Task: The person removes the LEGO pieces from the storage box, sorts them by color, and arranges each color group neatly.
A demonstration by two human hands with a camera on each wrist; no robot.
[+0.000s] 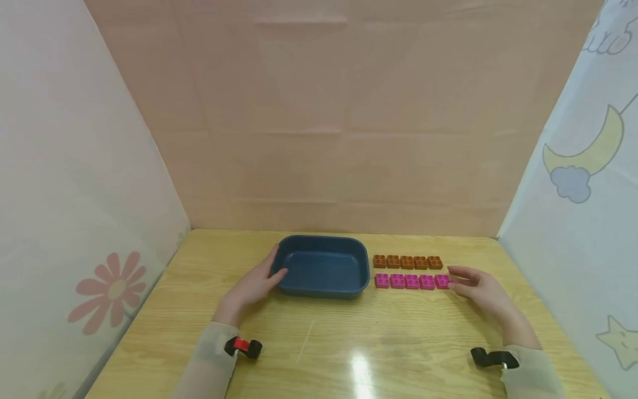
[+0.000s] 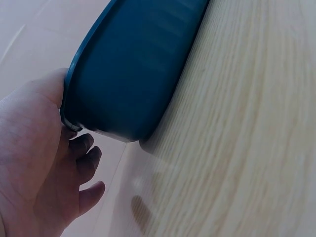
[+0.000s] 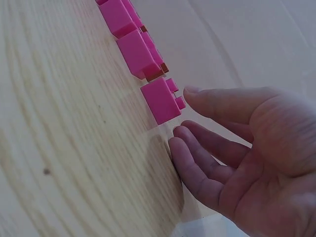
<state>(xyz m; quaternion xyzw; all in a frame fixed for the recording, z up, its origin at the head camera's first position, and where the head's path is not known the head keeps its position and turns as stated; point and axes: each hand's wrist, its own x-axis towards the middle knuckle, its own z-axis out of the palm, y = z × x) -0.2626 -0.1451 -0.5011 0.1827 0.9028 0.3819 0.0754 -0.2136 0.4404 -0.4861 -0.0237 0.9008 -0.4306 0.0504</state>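
Note:
A dark blue rectangular plastic bin [image 1: 324,271] stands on the wooden table. At its left end my left hand [image 1: 254,282] grips the rim, with the thumb at the top edge and the other fingers around the outer side. The left wrist view shows that hand [image 2: 29,148] against the bin's outer wall [image 2: 128,74]. To the right of the bin, my right hand [image 1: 480,288] is beside the end pink building block [image 1: 442,281]. In the right wrist view its thumb and loosely bent fingers are spread close to that pink block [image 3: 160,101], holding nothing.
Behind the row of several pink blocks [image 1: 411,281] runs a row of several brown blocks [image 1: 407,262], both right of the bin. A beige backdrop [image 1: 319,138] rises at the table's back edge, with patterned white sheets [image 1: 588,249] at both sides.

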